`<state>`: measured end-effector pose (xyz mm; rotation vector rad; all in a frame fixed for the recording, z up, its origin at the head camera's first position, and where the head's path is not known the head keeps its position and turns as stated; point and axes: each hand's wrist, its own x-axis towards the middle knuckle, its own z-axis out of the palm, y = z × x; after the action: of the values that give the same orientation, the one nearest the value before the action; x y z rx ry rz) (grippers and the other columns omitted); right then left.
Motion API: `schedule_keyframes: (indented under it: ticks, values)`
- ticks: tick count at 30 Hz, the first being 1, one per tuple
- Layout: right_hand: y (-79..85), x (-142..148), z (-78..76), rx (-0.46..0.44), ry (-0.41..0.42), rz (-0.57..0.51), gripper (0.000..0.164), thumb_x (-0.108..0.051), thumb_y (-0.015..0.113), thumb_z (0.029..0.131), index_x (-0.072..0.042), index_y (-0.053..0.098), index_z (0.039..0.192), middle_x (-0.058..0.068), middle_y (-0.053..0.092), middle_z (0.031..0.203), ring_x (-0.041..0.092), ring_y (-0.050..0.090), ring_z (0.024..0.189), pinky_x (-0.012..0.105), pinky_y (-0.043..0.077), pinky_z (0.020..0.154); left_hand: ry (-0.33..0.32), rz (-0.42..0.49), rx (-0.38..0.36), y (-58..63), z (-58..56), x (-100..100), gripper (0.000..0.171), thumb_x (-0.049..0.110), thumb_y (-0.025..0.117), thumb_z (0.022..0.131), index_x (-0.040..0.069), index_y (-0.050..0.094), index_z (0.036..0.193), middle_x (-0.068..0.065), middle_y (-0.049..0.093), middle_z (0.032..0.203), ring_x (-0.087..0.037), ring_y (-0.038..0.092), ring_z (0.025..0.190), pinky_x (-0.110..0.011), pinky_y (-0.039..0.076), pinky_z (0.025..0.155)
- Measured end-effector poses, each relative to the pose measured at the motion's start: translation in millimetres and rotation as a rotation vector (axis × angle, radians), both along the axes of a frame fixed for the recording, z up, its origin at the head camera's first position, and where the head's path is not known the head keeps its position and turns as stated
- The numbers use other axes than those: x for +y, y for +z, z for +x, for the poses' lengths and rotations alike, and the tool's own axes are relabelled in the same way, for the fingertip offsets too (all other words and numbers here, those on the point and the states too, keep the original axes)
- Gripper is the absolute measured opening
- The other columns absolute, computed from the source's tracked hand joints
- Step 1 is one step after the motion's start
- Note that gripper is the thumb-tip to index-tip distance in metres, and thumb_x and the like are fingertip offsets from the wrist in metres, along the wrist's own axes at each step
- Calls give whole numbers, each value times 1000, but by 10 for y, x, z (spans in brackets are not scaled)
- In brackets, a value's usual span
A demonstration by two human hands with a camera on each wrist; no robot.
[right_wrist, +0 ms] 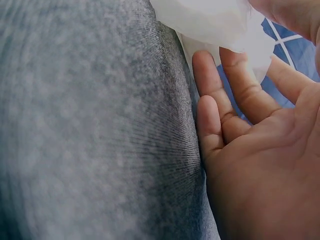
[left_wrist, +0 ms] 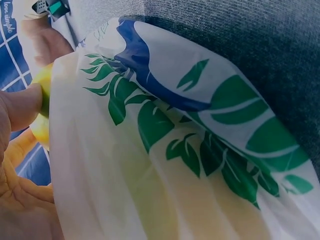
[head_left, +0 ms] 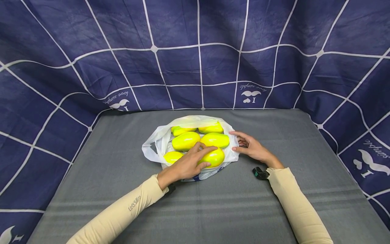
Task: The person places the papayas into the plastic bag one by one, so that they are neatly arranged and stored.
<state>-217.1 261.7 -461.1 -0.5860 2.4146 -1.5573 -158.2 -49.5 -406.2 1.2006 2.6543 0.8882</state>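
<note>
A white plastic bag (head_left: 152, 154) lies on the grey surface with its mouth spread, showing several shiny yellow-green mangoes (head_left: 186, 141) inside. My left hand (head_left: 190, 162) reaches over the bag's front edge and grips the front-right mango (head_left: 214, 157) between thumb and fingers. In the left wrist view, the bag's side with green leaf print (left_wrist: 150, 125) hides most of the fruit, while the thumb presses a mango (left_wrist: 45, 95). At the bag's right edge, my right hand (head_left: 253, 147) holds the plastic (right_wrist: 210, 20) between thumb and fingers.
Grey cloth (head_left: 243, 210) covers the table under the bag. A dark blue curtain (head_left: 219, 67) with white grid lines hangs behind and along both sides. A loop handle (head_left: 149, 152) of the bag sticks out to the left.
</note>
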Motion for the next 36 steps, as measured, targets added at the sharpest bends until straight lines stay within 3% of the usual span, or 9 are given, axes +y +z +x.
schedule_keyframes:
  ticks: [4,8,17,28,36]
  values:
    - [-10,15,-6,4,29,-34,64,-10,73,91,-11,46,149,10,61,97,14,56,81,22,46,72,-1,-6,5,4,1,0,56,17,64,99,19,44,151,-10,49,125,-24,54,112,-41,50,99]
    - [-6,24,-5,-6,45,-69,62,-8,72,92,-9,46,148,8,59,91,10,53,75,21,45,67,-3,-8,10,6,-1,1,56,17,64,99,19,44,151,-10,49,126,-24,53,113,-41,50,99]
    - [36,40,22,-88,46,-119,59,-11,70,95,-10,46,148,16,66,118,12,67,100,23,56,82,0,-21,18,6,2,6,54,17,64,99,18,46,150,-10,49,125,-24,52,113,-42,49,98]
    - [42,76,14,-54,6,-42,53,-17,68,97,-16,50,147,17,66,121,10,65,96,23,54,77,4,-46,19,15,12,3,54,18,63,100,18,45,151,-11,52,124,-25,51,114,-44,47,100]
    - [62,95,18,-62,-22,-87,53,-13,69,95,-11,51,145,19,66,115,9,64,90,22,54,74,22,-81,18,7,14,8,54,20,64,99,19,46,150,-13,52,127,-30,53,119,-46,47,102]
